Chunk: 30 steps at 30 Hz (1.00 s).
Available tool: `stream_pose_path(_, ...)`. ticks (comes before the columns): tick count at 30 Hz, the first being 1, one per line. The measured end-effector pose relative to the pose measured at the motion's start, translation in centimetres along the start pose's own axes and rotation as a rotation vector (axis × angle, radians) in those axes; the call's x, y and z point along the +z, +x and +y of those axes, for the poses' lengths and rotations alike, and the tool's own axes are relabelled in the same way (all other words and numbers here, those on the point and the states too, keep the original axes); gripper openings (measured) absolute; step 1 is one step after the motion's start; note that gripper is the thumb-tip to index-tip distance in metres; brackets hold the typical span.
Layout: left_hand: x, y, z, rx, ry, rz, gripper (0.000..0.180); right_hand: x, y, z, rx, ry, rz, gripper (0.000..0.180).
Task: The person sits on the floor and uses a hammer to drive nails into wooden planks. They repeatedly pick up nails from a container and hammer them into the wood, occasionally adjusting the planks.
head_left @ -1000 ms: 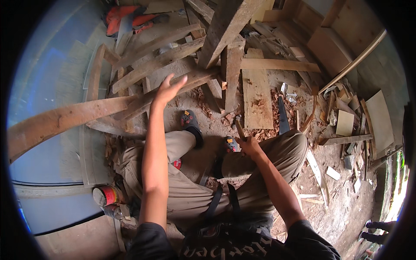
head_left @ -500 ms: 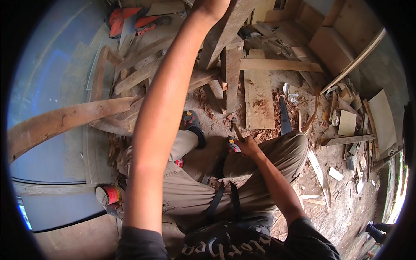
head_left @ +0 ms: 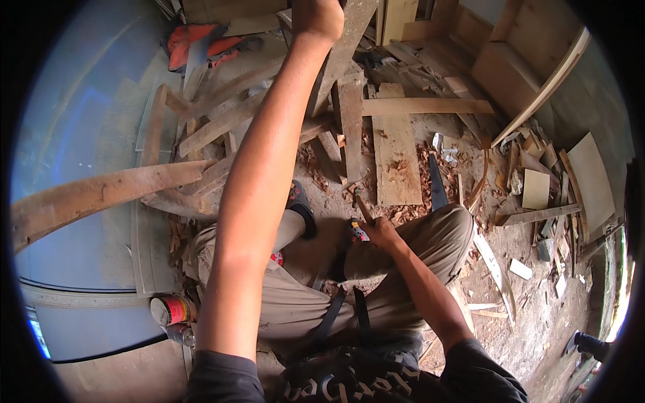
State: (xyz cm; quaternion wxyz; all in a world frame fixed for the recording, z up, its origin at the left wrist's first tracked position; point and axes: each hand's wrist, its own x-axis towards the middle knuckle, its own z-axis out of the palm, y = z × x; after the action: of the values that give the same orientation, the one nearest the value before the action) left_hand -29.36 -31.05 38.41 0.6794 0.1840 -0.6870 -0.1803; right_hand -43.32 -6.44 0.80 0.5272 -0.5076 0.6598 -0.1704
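Dirt floor littered with offcuts; we sit among planks.
Left hand [head_left: 318,17] clamps the leaning plank [head_left: 339,54], long axis running away from us; right hand [head_left: 379,232] fisted on a stick [head_left: 363,207] by the knee.

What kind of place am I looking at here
Most likely a rough carpentry or woodworking spot. Loose planks lie piled on a dirt floor strewn with wood chips and offcuts. The left hand grips a timber beam overhead.
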Motion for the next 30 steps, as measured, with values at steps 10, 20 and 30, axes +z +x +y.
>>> stream_pose_path(10,0.0,1.0,2.0,-0.146,-0.328,-0.128,0.073,-1.3,-1.1,-1.3,0.015,0.024,0.110,0.055)
stream_pose_path(20,1.3,0.6,-0.4,-0.128,0.037,0.134,0.072,-1.4,-0.5,-2.4,0.019,0.089,0.056,0.050)
stream_pose_path(30,0.6,-0.4,0.5,-0.061,-0.130,0.063,0.072,-1.8,-1.3,-3.0,0.071,0.080,0.064,0.057)
